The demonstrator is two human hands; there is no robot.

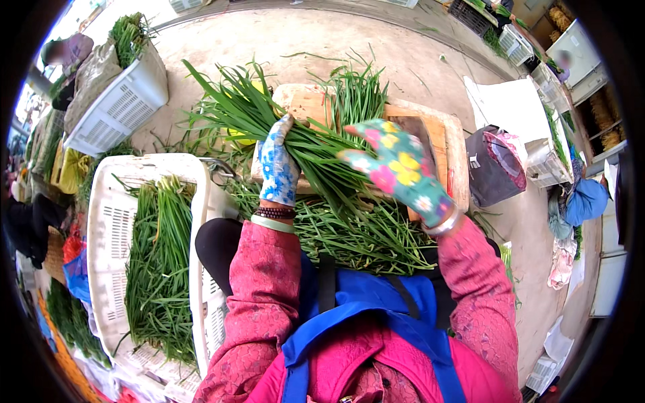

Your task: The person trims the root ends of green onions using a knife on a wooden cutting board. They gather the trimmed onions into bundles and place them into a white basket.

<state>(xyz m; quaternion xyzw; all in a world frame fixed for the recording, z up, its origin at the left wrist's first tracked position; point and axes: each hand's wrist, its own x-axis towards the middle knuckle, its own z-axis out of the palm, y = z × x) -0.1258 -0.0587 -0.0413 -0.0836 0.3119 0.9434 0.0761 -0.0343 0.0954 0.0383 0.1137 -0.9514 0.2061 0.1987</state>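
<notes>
My left hand [280, 163], in a blue-and-white patterned glove, is closed around a bunch of long green leaves [237, 108], likely garlic chives. My right hand [400, 169], in a green floral glove, is spread beside the leaf ends at the right of the bunch, with fingertips at or near them; whether they touch is unclear. Beyond the hands, another small bunch of leaves [358, 95] lies on a worn wooden board [307, 98]. Loose green leaves [352, 237] cover the area between the board and my lap.
At the left stands a white plastic crate [146, 163] holding bundled greens [161, 262]. Another crate [126, 108] with greens is farther up left. A dark bag [491, 166] stands right of the board. Other people are at the far left and upper right, beside more crates.
</notes>
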